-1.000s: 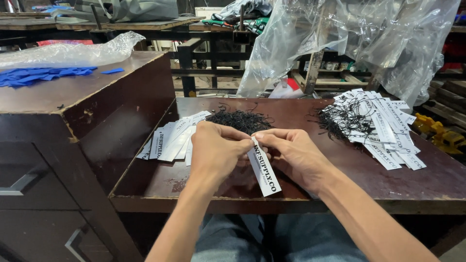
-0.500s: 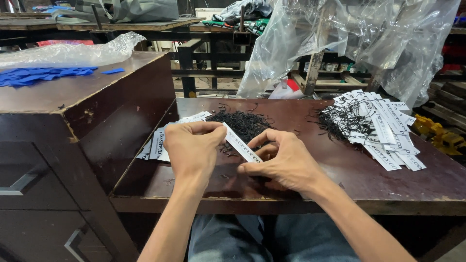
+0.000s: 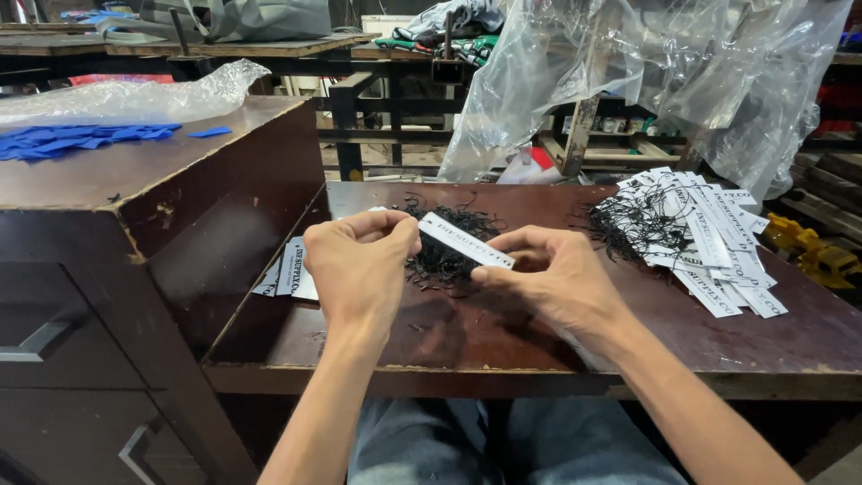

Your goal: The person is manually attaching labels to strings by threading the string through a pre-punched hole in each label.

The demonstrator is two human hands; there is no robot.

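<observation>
A narrow white paper tag (image 3: 465,241) with dark print is stretched between my two hands above the brown table (image 3: 503,337). My left hand (image 3: 359,265) pinches its left end with thumb and fingers. My right hand (image 3: 549,283) grips the right end. Behind the tag lies a heap of thin black strings (image 3: 442,247). A small stack of the same white tags (image 3: 289,269) rests on the table just left of my left hand. At the right, a large pile of tags with black strings attached (image 3: 705,229) is spread over the table.
A dark wooden cabinet (image 3: 135,233) with drawers stands at the left, with blue pieces (image 3: 76,139) and a clear plastic bag (image 3: 135,94) on top. Big clear plastic sheeting (image 3: 655,81) hangs behind the table. A yellow object (image 3: 813,251) lies at the far right.
The tag hung down between my close-together hands a second ago. It now lies nearly level, with my hands spread apart along it and raised a little.
</observation>
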